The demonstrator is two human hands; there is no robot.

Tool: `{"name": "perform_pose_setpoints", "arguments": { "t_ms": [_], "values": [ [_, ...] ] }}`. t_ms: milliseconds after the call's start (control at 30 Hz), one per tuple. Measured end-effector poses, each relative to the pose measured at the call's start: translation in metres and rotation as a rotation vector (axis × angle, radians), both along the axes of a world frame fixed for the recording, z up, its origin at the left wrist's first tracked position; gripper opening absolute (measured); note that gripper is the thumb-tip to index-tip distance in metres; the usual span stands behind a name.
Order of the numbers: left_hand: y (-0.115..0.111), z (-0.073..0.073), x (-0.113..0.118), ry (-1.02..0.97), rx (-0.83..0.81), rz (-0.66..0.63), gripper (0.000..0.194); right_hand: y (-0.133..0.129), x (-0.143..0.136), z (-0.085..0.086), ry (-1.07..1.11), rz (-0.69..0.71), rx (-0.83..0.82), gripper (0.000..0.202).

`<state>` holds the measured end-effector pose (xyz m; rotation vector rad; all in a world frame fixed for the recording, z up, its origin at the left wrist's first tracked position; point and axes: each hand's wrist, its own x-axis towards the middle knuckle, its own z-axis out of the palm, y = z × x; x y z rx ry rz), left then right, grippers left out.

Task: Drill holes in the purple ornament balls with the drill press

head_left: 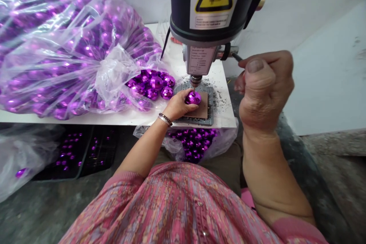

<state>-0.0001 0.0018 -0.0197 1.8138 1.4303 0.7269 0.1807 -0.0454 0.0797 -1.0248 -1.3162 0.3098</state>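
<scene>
Beneath the chuck of a drill press (pixel 196 79), my left hand (pixel 180 105) holds a shiny purple faceted ball (pixel 193 98) between thumb and fingers. The ball rests on a brown board (pixel 201 109) that lies on the grey metal base (pixel 210 120). The thin bit points down at the top of the ball; whether it has entered cannot be made out. My right hand (pixel 264 87) is closed around the dark feed lever (pixel 236 57) at the right side of the press.
A large clear bag of purple balls (pixel 65 45) fills the left of the white table (pixel 225 110), with loose balls (pixel 156 83) at its mouth. An open bag of balls (pixel 196 143) hangs below the front edge. Dark shavings lie around the base.
</scene>
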Motion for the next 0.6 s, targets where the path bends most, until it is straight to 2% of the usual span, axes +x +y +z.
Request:
{"name": "perform_pose_setpoints", "arguments": {
  "t_ms": [133, 300, 400, 600],
  "values": [
    [-0.002, 0.004, 0.001, 0.039, 0.011, -0.007, 0.069, -0.001, 0.002, 0.001, -0.032, -0.009, -0.01, 0.046],
    [-0.003, 0.003, 0.002, 0.053, 0.037, -0.005, 0.068, -0.004, 0.004, 0.012, -0.14, -0.026, -0.015, 0.02],
    [-0.002, -0.001, 0.001, 0.053, 0.043, -0.011, 0.068, -0.005, 0.005, 0.016, -0.221, -0.05, 0.004, 0.016],
    [-0.003, -0.002, 0.002, 0.068, 0.042, -0.005, 0.068, -0.006, 0.006, -0.006, -0.278, -0.131, 0.106, 0.023]
  ]
}}
